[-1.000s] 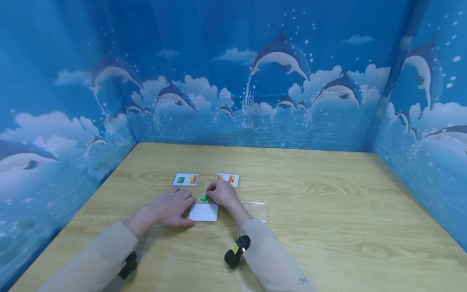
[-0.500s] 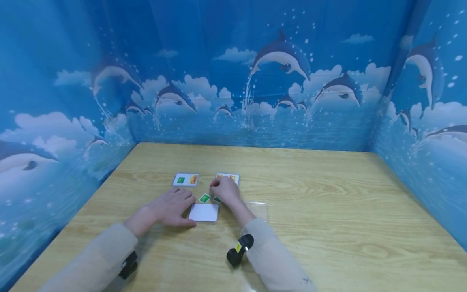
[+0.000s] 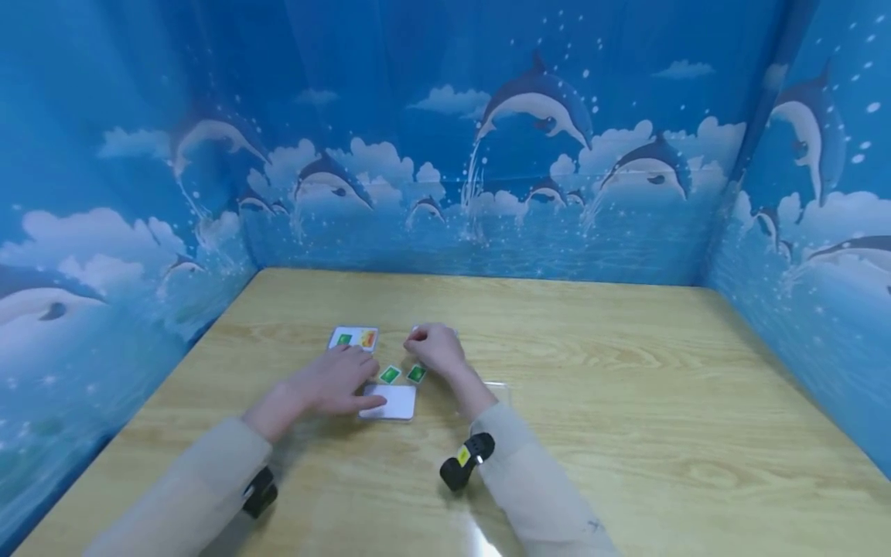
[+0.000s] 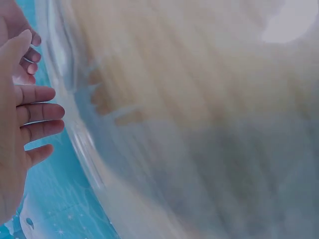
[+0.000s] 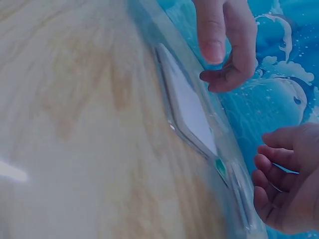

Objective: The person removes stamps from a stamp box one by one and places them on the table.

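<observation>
My left hand [image 3: 337, 381] hovers with fairly straight fingers at the left of a white rectangular stack [image 3: 397, 404], its thumb over the stack's edge. My right hand [image 3: 440, 348] is over the upper right card, which it mostly hides; its fingers are loosely curled, and I see nothing between them in the right wrist view. Two small green tiles, a left one [image 3: 390, 374] and a right one [image 3: 416, 374], lie between the hands, just beyond the stack. Farther left lies a white card [image 3: 353, 336] with a green and an orange picture, partly covered by my left fingers.
A clear plastic case or lid [image 3: 500, 393] lies right of the stack, partly hidden by my right forearm. The wooden table [image 3: 626, 387] meets a blue dolphin-print curtain [image 3: 445, 193] at the back and sides.
My right hand moves away from the green tiles, up and to the right, leaving a second tile in view. My left hand lifts slightly, its thumb shifting over the white stack.
</observation>
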Tool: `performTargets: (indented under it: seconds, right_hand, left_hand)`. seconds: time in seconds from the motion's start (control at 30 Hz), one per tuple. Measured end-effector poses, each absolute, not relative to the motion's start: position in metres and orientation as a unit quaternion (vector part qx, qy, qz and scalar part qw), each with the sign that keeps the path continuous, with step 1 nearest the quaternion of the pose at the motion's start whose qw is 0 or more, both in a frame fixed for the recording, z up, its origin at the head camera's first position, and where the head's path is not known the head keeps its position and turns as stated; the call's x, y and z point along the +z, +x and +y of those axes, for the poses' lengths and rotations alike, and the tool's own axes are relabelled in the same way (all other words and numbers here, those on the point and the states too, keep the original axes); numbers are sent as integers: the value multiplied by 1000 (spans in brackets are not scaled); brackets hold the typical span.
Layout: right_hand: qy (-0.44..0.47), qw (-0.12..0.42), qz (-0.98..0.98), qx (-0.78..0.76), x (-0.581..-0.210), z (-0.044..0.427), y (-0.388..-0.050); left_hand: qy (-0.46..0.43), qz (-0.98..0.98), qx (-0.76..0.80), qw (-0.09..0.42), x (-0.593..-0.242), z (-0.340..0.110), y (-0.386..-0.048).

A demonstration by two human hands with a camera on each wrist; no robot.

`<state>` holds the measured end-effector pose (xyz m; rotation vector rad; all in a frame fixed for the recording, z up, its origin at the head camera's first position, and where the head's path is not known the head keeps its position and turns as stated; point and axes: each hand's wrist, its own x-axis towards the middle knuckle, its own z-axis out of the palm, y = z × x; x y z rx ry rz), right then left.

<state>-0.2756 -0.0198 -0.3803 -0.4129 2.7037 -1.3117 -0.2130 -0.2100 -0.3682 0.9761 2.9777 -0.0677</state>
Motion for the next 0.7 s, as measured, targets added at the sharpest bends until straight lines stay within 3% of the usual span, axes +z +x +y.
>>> performTargets:
  seconds: [0.37, 0.7]
  right_hand:
    - [-169, 52, 907, -382, -360, 5, -285]
    - [-206, 64, 927, -307, -354, 34, -283]
  left_hand:
    - [331, 937, -50, -94, -353, -188, -229]
    - [289, 949, -66, -107, -345, -163, -232]
